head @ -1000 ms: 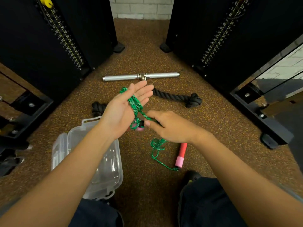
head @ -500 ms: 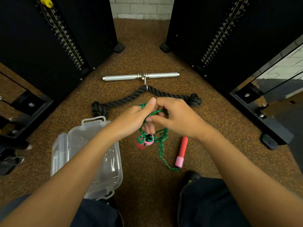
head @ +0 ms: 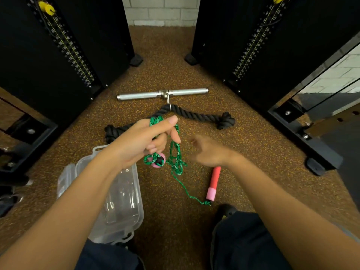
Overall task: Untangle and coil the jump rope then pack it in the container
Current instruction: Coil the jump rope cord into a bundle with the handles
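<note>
My left hand (head: 142, 140) holds loops of the green jump rope (head: 175, 158) wound over its fingers, above the floor. One pink handle end (head: 158, 162) dangles just under that hand. The rope trails down to the second handle (head: 213, 184), red with a pink end, lying on the floor. My right hand (head: 207, 151) is blurred, just right of the hanging loops, fingers curled, apart from the rope. The clear plastic container (head: 116, 201) sits open on the floor at lower left, partly under my left forearm.
A black thick rope attachment (head: 204, 115) and a chrome bar (head: 161, 93) lie on the speckled floor ahead. Black weight-stack machines (head: 58, 45) stand left and right. My knees in dark trousers (head: 243, 240) are at the bottom.
My right hand has let go of the rope and pulled back to the right. My left hand turned and lifted slightly, keeping the loops; more rope hangs below it.
</note>
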A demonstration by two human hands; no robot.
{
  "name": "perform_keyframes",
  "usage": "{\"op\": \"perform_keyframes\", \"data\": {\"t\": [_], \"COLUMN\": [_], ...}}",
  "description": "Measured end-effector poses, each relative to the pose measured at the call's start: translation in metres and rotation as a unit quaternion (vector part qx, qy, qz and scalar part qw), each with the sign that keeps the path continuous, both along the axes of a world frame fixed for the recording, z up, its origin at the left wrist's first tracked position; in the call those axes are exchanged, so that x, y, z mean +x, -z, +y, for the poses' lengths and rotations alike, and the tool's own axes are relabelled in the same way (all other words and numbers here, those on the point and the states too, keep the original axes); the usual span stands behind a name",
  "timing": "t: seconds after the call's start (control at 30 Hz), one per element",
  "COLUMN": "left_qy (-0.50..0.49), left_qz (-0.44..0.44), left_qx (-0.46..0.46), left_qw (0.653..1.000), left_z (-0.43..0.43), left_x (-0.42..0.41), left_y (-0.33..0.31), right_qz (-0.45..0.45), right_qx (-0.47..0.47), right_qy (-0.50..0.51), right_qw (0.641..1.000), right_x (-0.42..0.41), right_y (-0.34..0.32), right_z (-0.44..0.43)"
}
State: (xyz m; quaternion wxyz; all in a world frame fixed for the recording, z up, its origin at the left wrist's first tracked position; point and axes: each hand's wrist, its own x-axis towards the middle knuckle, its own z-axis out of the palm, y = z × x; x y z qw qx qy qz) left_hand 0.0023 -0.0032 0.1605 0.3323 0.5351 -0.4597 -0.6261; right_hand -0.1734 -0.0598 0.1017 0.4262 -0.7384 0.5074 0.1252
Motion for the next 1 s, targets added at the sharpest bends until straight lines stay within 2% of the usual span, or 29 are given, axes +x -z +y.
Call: {"op": "perform_keyframes", "data": {"t": [0.07,0.17,0.23,0.37,0.43,0.53,0.6,0.7,0.8,0.9,1.0], "left_qy": [0.007,-0.006,-0.05,-0.096,-0.088,-0.081,-0.134,-0.22,-0.238,-0.236,-0.258], "left_qz": [0.028,0.04,-0.004,-0.184,-0.208,-0.225,-0.234,-0.192,-0.099,-0.054,-0.022], "left_qx": [0.005,0.005,0.014,0.047,0.062,0.036,0.001,-0.035,-0.024,0.003,0.009], "left_qw": [1.0,0.999,0.999,0.977,0.972,0.97,0.963,0.956,0.966,0.97,0.966], "left_z": [0.001,0.002,0.001,0.001,0.005,0.007,0.007,0.003,0.0,-0.002,-0.003], "left_x": [0.0,0.001,0.006,0.008,-0.001,-0.017,-0.02,-0.018,-0.018,-0.015,-0.009], "left_y": [-0.003,-0.008,-0.004,0.016,0.024,0.031,0.032,0.026,0.02,0.022,0.026], "right_qz": [0.016,-0.035,-0.06,-0.111,-0.106,-0.117,-0.128,-0.131,-0.176,-0.227,-0.273], "right_qx": [0.004,-0.017,-0.05,-0.083,-0.089,-0.099,-0.096,-0.112,-0.119,-0.12,-0.097], "right_qy": [-0.034,-0.008,0.014,0.032,0.027,0.024,0.006,-0.041,-0.025,0.029,0.156], "right_qw": [0.999,0.999,0.997,0.99,0.99,0.988,0.987,0.984,0.977,0.966,0.944], "right_x": [0.012,0.018,0.014,0.012,0.014,0.017,0.02,0.023,0.024,0.023,0.021], "right_y": [0.009,0.007,-0.001,-0.013,-0.016,-0.016,-0.015,-0.013,-0.018,-0.024,-0.029], "right_z": [0.014,0.016,0.009,0.008,0.011,0.014,0.017,0.023,0.025,0.021,0.013]}}
